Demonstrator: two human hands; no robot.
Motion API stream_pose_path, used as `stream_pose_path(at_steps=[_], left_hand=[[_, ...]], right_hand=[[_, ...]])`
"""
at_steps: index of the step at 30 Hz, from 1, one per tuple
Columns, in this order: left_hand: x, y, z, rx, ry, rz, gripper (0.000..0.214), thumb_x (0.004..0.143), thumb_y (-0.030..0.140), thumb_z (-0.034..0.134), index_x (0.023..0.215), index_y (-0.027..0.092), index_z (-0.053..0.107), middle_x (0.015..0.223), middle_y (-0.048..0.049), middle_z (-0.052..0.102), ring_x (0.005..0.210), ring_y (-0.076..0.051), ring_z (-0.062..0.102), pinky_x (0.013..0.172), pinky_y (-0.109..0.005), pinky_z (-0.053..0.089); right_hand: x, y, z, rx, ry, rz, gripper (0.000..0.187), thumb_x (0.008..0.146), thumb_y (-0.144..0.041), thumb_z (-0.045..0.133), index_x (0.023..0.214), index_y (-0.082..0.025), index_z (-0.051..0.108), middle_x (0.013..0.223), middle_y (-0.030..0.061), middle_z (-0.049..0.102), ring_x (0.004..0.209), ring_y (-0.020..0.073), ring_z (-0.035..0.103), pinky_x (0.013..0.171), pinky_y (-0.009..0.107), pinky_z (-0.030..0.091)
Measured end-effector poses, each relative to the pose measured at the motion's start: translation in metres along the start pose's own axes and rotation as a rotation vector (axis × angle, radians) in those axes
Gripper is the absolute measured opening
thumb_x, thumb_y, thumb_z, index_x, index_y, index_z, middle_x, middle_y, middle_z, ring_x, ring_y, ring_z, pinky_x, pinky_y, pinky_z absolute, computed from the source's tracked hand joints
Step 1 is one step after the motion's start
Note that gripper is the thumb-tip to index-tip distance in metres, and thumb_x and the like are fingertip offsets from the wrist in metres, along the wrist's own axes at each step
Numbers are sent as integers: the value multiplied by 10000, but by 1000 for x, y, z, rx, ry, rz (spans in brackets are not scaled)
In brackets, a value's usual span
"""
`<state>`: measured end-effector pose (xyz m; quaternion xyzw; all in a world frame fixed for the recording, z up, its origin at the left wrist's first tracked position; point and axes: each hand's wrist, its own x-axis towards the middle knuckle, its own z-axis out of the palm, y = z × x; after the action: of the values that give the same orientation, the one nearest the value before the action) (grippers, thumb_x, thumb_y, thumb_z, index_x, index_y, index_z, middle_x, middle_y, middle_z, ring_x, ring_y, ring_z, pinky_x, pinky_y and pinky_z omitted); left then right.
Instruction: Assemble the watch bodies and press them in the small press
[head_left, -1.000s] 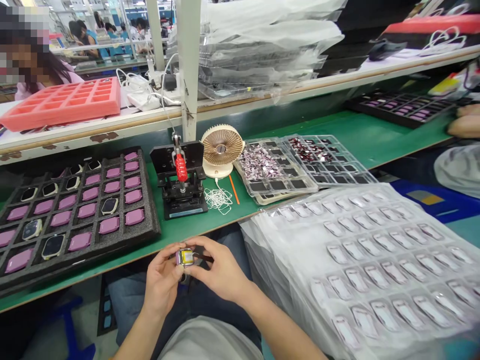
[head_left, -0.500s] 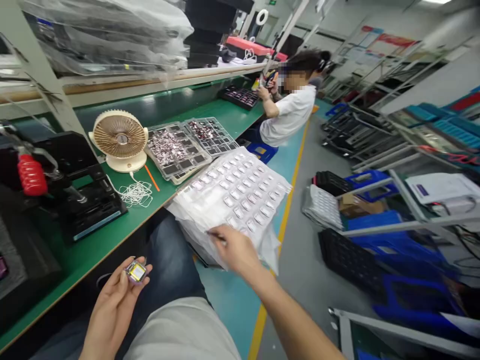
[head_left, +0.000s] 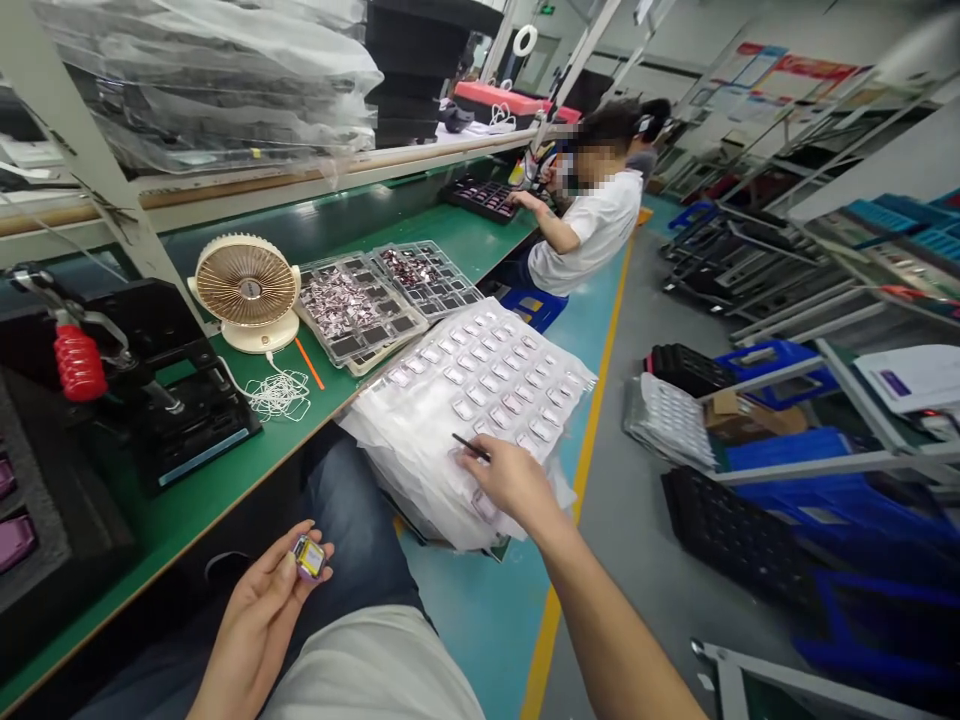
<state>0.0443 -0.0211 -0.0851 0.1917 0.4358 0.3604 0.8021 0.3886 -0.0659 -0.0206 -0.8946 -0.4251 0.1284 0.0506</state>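
Note:
My left hand (head_left: 259, 610) is closed around the edges of a small square electronic device (head_left: 310, 557) with a purple casing and a yellow-framed pale face turned up. It is above my lap. My right hand (head_left: 514, 482) pinches a thin black stick-like tool (head_left: 466, 444), whose exact kind I cannot make out. That hand hovers over the near side of a white plastic blister tray (head_left: 409, 425), or is touching it; I cannot tell which. Several small rectangular parts (head_left: 463, 410) sit in the tray's pockets, and thin plastic wrap hangs around its sides.
On the green bench (head_left: 300, 410) stand a cream fan (head_left: 247, 290), a coiled white cable (head_left: 281, 397), an orange stick (head_left: 309, 363), sorting boxes (head_left: 360, 300) and a red-handled press (head_left: 79, 362). A co-worker (head_left: 592, 230) sits farther along. Racks and blue crates (head_left: 832, 480) stand right.
My right hand has shifted right over the blister tray, and its black tool shows more clearly. My left hand has moved slightly right with the device. The co-worker's hand has lowered toward a black tray.

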Motion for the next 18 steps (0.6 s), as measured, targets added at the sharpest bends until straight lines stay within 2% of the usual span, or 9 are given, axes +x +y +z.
stream_pose_path(at_steps=[3, 5, 8, 11, 14, 16, 18], left_hand=[[-3, 0, 4, 35, -62, -3, 455, 792, 379, 890, 1180, 157, 812, 1309, -197, 745, 1158, -382, 735, 905, -410, 653], [-6, 0, 11, 46, -131, 13, 444, 793, 372, 889, 1175, 158, 817, 1424, -201, 678, 1149, -389, 733, 887, -420, 653], [-8, 3, 20, 41, -202, 63, 412, 807, 369, 878, 1163, 168, 824, 1536, -183, 589, 1099, -366, 745, 862, -421, 650], [-10, 7, 15, 21, -197, 126, 404, 821, 368, 868, 1173, 177, 821, 1512, -181, 605, 1061, -337, 746, 860, -433, 645], [-15, 13, 2, -2, -156, 173, 401, 819, 363, 869, 1175, 185, 821, 1480, -174, 621, 1043, -324, 746, 837, -415, 644], [-18, 18, -7, -9, -160, 174, 392, 818, 360, 868, 1165, 183, 825, 1461, -170, 626, 1037, -319, 746, 824, -398, 642], [-20, 22, -14, -13, -191, 165, 385, 819, 361, 865, 1153, 173, 828, 1450, -176, 630, 1034, -317, 745, 813, -381, 638]], right_hand=[[-12, -20, 3, 230, 147, -39, 210, 967, -416, 659, 1057, -252, 755, 1067, 56, 811, 992, 287, 739, 778, 334, 484], [-27, -49, 19, 522, 103, -174, 224, 936, -457, 703, 989, -251, 773, 975, 48, 815, 904, 267, 746, 778, 335, 513], [-53, -99, 52, 894, -133, -341, 259, 927, -485, 725, 919, -234, 785, 865, 41, 801, 766, 222, 720, 712, 311, 529], [-69, -133, 78, 1094, -275, -339, 314, 908, -513, 758, 843, -206, 759, 796, 37, 769, 717, 186, 677, 672, 284, 509], [-69, -146, 88, 1229, -522, -281, 422, 877, -596, 774, 786, -189, 708, 677, 6, 695, 552, 115, 546, 533, 239, 423], [-65, -148, 90, 1303, -748, -226, 464, 849, -633, 788, 795, -184, 685, 612, -28, 638, 441, 61, 378, 426, 208, 285], [-61, -150, 91, 1357, -929, -178, 464, 813, -616, 831, 833, -176, 687, 604, -43, 625, 412, 30, 264, 393, 191, 170]])
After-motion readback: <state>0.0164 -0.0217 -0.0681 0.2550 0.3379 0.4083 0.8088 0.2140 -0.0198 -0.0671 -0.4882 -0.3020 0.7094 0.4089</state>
